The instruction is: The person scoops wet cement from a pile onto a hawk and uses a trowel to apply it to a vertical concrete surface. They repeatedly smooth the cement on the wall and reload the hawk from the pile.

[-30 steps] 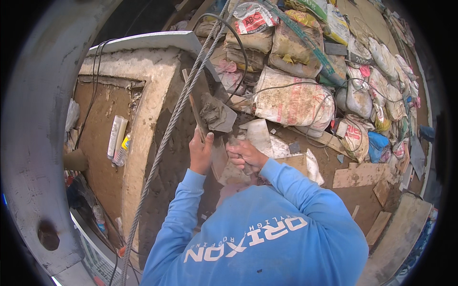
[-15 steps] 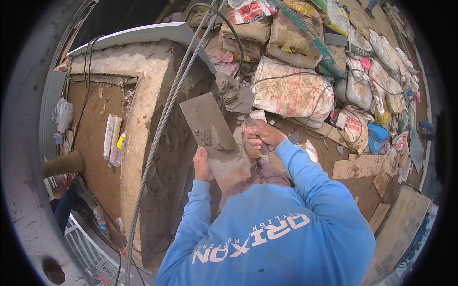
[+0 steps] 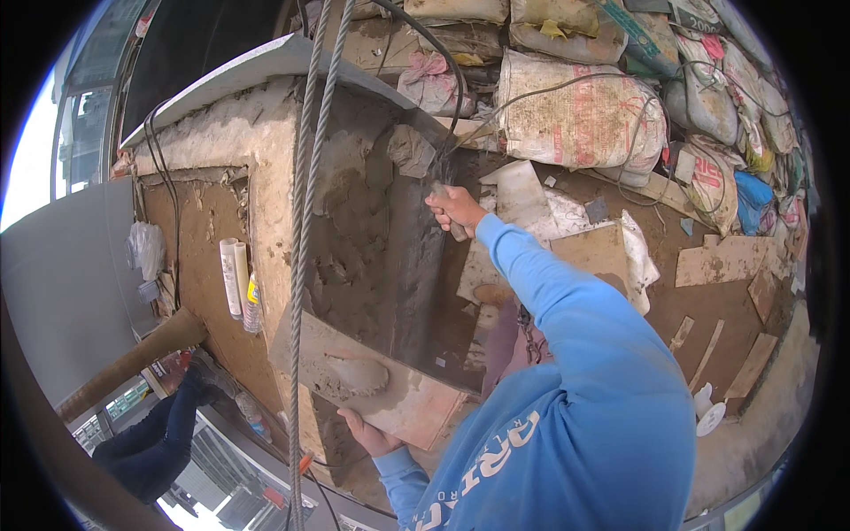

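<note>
My left hand (image 3: 369,432) grips the lower edge of a flat rectangular mortar board (image 3: 423,400). A smeared mound of wet grey mortar (image 3: 352,376) lies on that board. Out in front, my right hand (image 3: 456,211) is closed around the handle of a trowel (image 3: 458,231). A thick lump of mortar (image 3: 412,152) shows just beyond the handle, close to the rough, mortar-coated side of a low wall (image 3: 350,257). The trowel's blade is blurred, and I cannot tell whether the lump touches the wall.
A twisted steel cable (image 3: 304,212) runs across the view near the board. Stacked filled sacks (image 3: 580,111) stand behind at the right, with a black cable over them. Boards and scraps (image 3: 722,261) litter the ground. At the lower left is another person's leg (image 3: 164,434).
My right hand has carried the trowel with its mortar lump away from the board toward the wall. My left hand has shifted the board lower and to the left, turning it.
</note>
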The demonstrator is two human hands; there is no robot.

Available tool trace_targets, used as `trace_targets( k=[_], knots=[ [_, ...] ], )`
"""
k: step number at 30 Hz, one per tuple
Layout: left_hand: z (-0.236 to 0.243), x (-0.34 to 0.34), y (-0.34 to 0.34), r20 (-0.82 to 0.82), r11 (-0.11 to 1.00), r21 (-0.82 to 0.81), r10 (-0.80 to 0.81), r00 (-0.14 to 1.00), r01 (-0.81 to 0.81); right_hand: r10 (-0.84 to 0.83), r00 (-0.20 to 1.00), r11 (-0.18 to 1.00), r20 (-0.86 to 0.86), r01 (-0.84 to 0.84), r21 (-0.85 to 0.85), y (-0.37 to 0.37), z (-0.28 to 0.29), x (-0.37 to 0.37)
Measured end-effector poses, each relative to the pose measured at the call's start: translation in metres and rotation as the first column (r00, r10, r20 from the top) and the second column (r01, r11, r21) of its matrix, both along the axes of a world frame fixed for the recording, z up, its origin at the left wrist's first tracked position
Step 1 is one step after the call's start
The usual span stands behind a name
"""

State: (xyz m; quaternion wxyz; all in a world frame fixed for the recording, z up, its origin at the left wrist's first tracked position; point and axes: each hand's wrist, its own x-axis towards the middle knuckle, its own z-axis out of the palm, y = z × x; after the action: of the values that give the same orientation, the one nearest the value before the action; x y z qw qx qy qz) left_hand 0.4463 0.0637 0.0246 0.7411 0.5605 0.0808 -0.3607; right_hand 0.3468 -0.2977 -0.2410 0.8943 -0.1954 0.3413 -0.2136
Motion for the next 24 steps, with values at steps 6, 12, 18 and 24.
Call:
trace_targets(
  k=[6,12,18,24],
  knots=[
    [0.023,-0.020,0.012,0.028,0.993,0.095,0.067,0.997,-0.070,0.000,0.805,0.957,-0.593,-0.171,-0.233,-0.092,-0.040,0.124],
    [0.008,-0.032,0.025,0.030,0.993,0.047,0.111,0.993,-0.112,-0.036,0.732,0.747,-0.680,-0.432,-0.505,-0.004,0.057,0.143],
    [0.012,-0.022,-0.003,0.075,1.000,-0.003,-0.012,0.997,0.012,0.172,0.971,0.921,-0.165,-0.218,-0.323,0.089,0.089,0.056],
    [-0.021,0.008,-0.061,0.105,0.985,-0.089,-0.136,0.985,0.146,0.449,0.890,0.875,0.082,-0.420,-0.240,0.044,0.165,-0.084]
  ],
)
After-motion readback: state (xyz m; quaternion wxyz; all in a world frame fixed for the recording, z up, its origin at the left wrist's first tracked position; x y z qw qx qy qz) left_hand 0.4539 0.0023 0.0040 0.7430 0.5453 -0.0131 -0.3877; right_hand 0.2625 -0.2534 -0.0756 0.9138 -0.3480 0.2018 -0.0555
